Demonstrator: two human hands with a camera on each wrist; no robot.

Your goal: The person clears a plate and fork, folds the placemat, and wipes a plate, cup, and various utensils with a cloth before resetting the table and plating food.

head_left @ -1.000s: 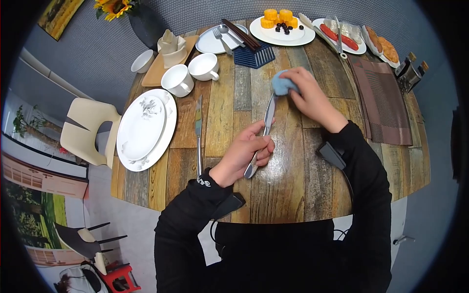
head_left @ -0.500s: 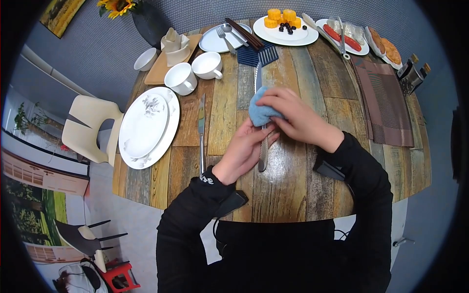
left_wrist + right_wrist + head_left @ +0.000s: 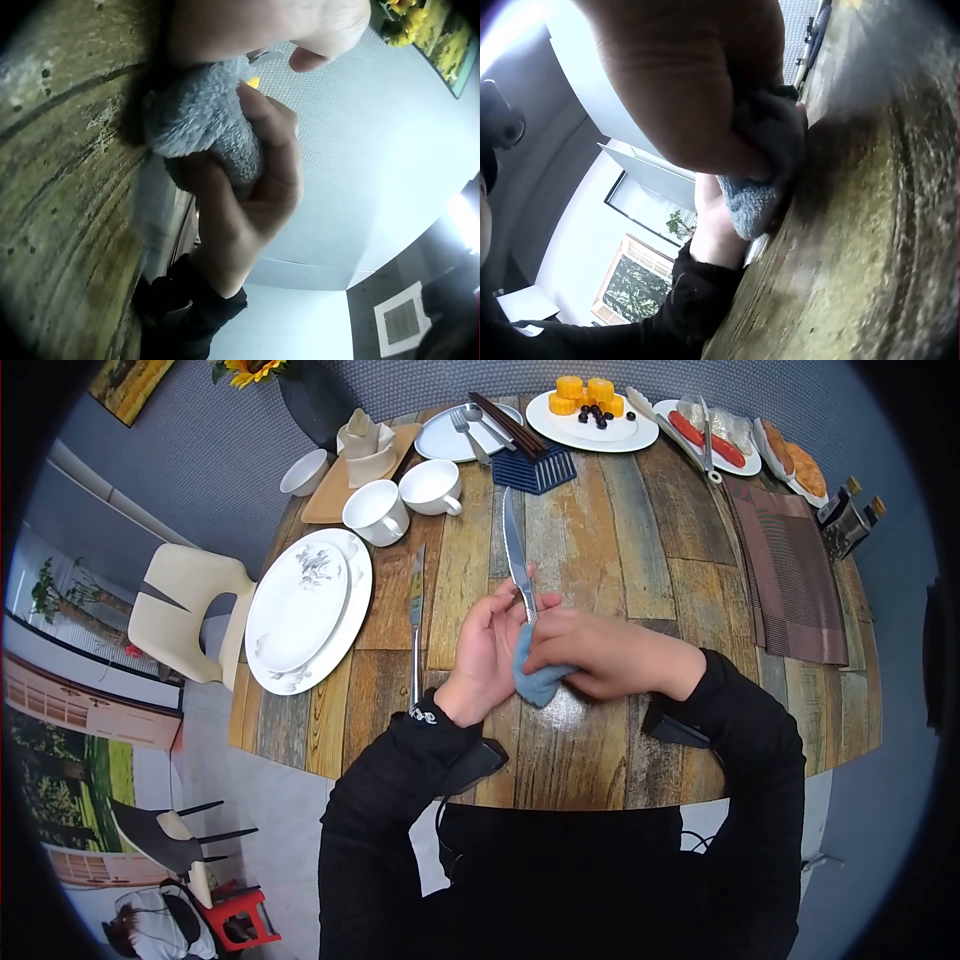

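In the head view my right hand (image 3: pixel 600 650) grips a fuzzy blue cloth (image 3: pixel 538 685), which is wrapped round the handle of a serrated table knife (image 3: pixel 514 540). The blade points away from me, above the wooden table. My left hand (image 3: pixel 480 660) lies palm up under the knife, fingers behind it and thumb apart. The left wrist view shows the bunched cloth (image 3: pixel 199 112) between the right hand's thumb and fingers. Much of the handle is hidden by cloth and hand. A second knife (image 3: pixel 416 595) lies on the table left of my left hand.
To the left are stacked oval plates (image 3: pixel 262 645) and two white cups (image 3: pixel 377 515). Along the back stand a tray with a napkin (image 3: pixel 366 455), a blue trivet (image 3: pixel 535 470), a corn plate (image 3: pixel 640 435) and a sausage plate (image 3: pixel 748 465). Folded placemats (image 3: pixel 790 580) lie right.
The cloth in my right hand has moved from the blade tip down to the handle, towards me. My left hand has loosened from the handle and turned palm up; the knife has swung more upright.
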